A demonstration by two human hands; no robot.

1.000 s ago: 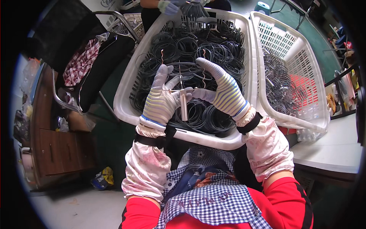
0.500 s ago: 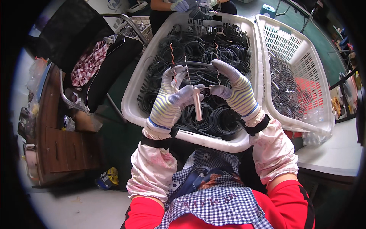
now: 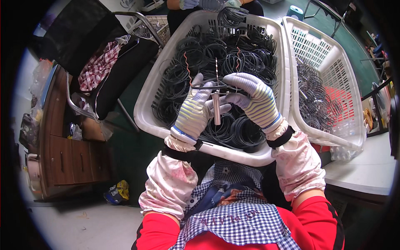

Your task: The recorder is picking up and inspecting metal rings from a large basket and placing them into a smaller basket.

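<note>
Both my hands wear striped knit gloves and are raised over a white basket of black cable coils. My left hand (image 3: 192, 109) is closed on the left side of a coil of thin black cable (image 3: 206, 88), its fingertips near a silver metal cylinder (image 3: 216, 109). That cylinder hangs upright from the cable between my hands. My right hand (image 3: 255, 99) grips the coil's right side, index finger bent over the top and thumb close to the cylinder. Twisted copper-coloured wires (image 3: 186, 62) stick up beyond my hands. My fingers hide part of the coil.
The white basket (image 3: 143, 109) stands directly before me, full of coils. To its right is a second white basket (image 3: 354, 121) holding coils with metal parts. Across from me a person's gloved hand (image 3: 210, 4) is beside a cable coil (image 3: 231, 17). A black chair (image 3: 125, 71) stands left.
My hands have come closer together, the left moving right and the right moving slightly left. The coil looks narrower, and the cylinder is a little higher. The other person's coil has shifted right.
</note>
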